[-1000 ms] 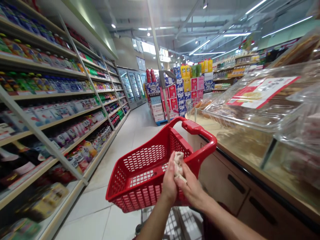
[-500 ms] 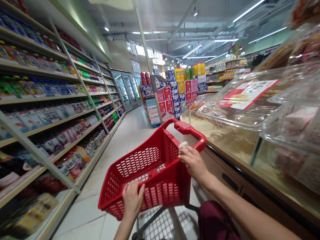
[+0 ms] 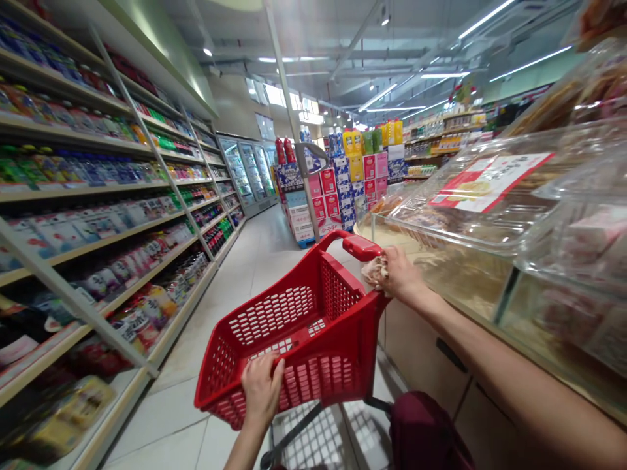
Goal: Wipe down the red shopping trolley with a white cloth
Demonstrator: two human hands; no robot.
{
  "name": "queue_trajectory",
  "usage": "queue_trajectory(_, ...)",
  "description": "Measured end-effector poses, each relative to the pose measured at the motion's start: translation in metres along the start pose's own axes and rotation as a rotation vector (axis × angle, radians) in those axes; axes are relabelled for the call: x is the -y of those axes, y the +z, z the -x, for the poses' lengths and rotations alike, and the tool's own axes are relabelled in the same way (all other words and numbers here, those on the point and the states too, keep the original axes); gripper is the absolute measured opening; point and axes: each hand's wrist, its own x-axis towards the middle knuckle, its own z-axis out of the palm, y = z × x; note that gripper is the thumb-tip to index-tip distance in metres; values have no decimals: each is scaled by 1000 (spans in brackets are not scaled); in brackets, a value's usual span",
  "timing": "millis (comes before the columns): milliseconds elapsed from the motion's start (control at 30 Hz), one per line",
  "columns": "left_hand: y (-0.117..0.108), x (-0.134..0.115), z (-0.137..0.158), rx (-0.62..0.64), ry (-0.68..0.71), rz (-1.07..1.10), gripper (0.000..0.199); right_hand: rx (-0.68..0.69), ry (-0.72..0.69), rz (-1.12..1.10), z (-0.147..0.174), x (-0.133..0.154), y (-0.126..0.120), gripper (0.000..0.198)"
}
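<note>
A red plastic shopping cart with perforated walls stands in front of me, its basket holding nothing that I can see. My left hand grips the near rim of the basket, fingers curled over the edge. At the corner of the cart's red handle, my right hand is closed around a crumpled whitish cloth or wipe. The cloth is against the handle bar, and the fingers hide part of both.
Shelves of bottled drinks line the left side. Close on the right, clear plastic food boxes sit on a display counter. Stacked drink cartons and a grey post stand ahead on the tiled floor.
My right hand has moved right and upward along the cart's handle with the cloth, from the inner corner to the outer bend. My left hand stays on the rim.
</note>
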Motion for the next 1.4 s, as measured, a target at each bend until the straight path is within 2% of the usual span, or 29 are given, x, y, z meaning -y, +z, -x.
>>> queue_trajectory(100,-1,-3,0,0,10,0,27,-101,-100,98,5,-1,8,20)
queue_trajectory(167,0,-5,1,-6,18,-6,26,-85,-180,117,15,-2,9,12)
queue_trajectory(233,0,-6,2,-11,25,-12,26,-7,-291,119,26,-5,6,22)
queue_trajectory(300,1,-7,3,-11,24,-18,26,70,-380,147,31,-12,1,40)
queue_trajectory(367,2,-8,4,-5,21,-27,26,135,-397,183,26,-21,-4,53)
queue_trajectory(400,3,-9,4,-2,19,-32,26,180,-397,180,21,-26,-8,53)
queue_trajectory(533,4,-12,7,-4,9,-41,26,346,-428,-47,9,-29,-22,25)
queue_trajectory(600,4,-13,8,-8,6,-44,26,376,-438,-196,15,-20,-30,25)
queue_trajectory(667,3,-14,9,-7,1,-48,26,389,-416,-282,23,-9,-38,34)
queue_trajectory(767,2,-16,8,5,-6,-42,26,385,-240,-178,21,-4,-48,44)
queue_trajectory(833,1,-18,8,16,-9,-32,25,373,-195,-7,11,-4,-48,32)
queue_trajectory(900,1,-19,7,21,-14,-24,26,344,-245,117,5,-3,-41,16)
queue_trajectory(967,1,-19,6,22,-17,-19,26,295,-276,164,10,2,-28,11)
queue_trajectory(1033,2,-19,6,15,-20,-16,26,231,-283,191,26,9,-12,23)
queue_trajectory(1100,2,-18,6,12,-16,-13,26,150,-334,200,41,10,3,43)
queue_trajectory(1167,3,-19,5,18,-13,-8,26,113,-435,170,44,-1,9,57)
queue_trajectory(1200,3,-20,5,22,-16,-5,26,127,-488,143,39,-11,8,56)
queue_trajectory(1267,4,-23,4,18,-28,-1,26,191,-560,87,22,-34,2,40)
queue_trajectory(1333,6,-26,4,-2,-40,0,24,214,-544,66,5,-53,-3,30)
queue_trajectory(1400,9,-29,4,-22,-49,0,23,149,-463,69,2,-54,1,31)
